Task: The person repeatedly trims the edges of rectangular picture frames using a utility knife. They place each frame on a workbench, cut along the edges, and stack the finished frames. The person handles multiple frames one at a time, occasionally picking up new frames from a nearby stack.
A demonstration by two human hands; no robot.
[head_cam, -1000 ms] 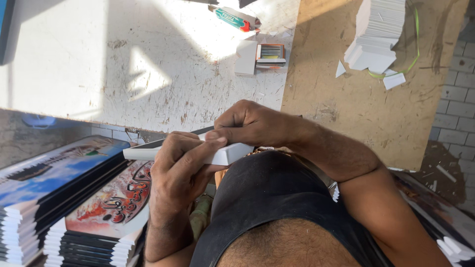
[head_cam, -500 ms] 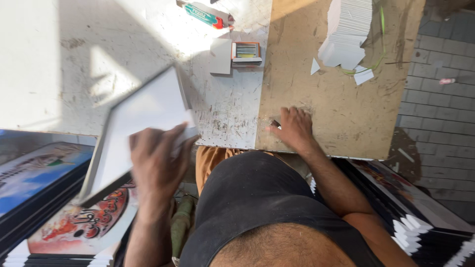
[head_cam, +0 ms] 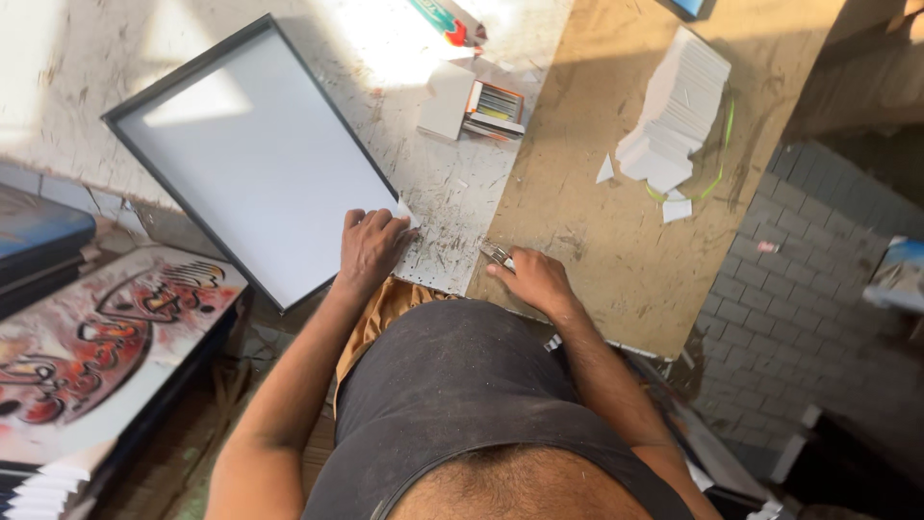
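Note:
A white panel in a thin black frame (head_cam: 245, 159) lies flat on the scratched white tabletop (head_cam: 452, 202), one corner hanging over the near edge. My left hand (head_cam: 371, 246) rests on its near right corner, fingers curled over the frame's edge. To the right, my right hand (head_cam: 534, 279) lies at the table's near edge on the brown board (head_cam: 597, 221). Its fingertips pinch a small metal tool (head_cam: 496, 253), which is partly hidden.
A stack of white card pieces (head_cam: 674, 106) with a green band sits on the brown board. A small open box (head_cam: 476, 101) and a red-green tube (head_cam: 448, 19) lie further back. Printed pictures (head_cam: 106, 337) are stacked at my left. Grey brick floor (head_cam: 799, 289) lies to the right.
One second ago both hands held the frame edge-on near my body. My left hand has since swung it flat onto the table. My right hand went to the table edge and the metal tool.

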